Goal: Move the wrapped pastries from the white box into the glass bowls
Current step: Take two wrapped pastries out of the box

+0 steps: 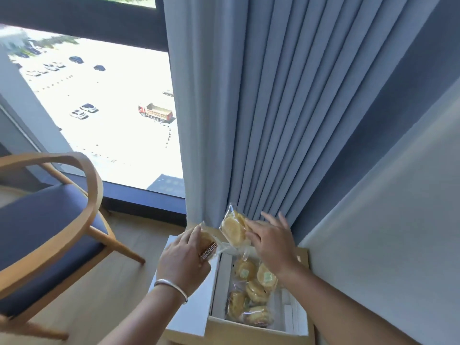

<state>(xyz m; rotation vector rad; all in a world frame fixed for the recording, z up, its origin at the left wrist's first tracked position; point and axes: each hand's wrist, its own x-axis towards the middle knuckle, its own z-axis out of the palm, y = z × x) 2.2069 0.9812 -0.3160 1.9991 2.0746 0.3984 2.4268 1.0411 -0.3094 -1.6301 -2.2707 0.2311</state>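
The open white box [219,290] sits low in the head view on a pale wooden surface, with several clear-wrapped yellow pastries [254,292] lying inside. My left hand [184,260], with a silver bangle on the wrist, grips one wrapped pastry [207,245] above the box's left flap. My right hand [273,240] holds a second wrapped pastry [234,229] by its edge, raised above the box's far end. No glass bowl is in view.
A wooden chair with a blue seat [49,235] stands to the left. Blue-grey curtains [273,120] hang right behind the box, and a pale wall [385,245] closes the right side. A large window [99,108] fills the upper left.
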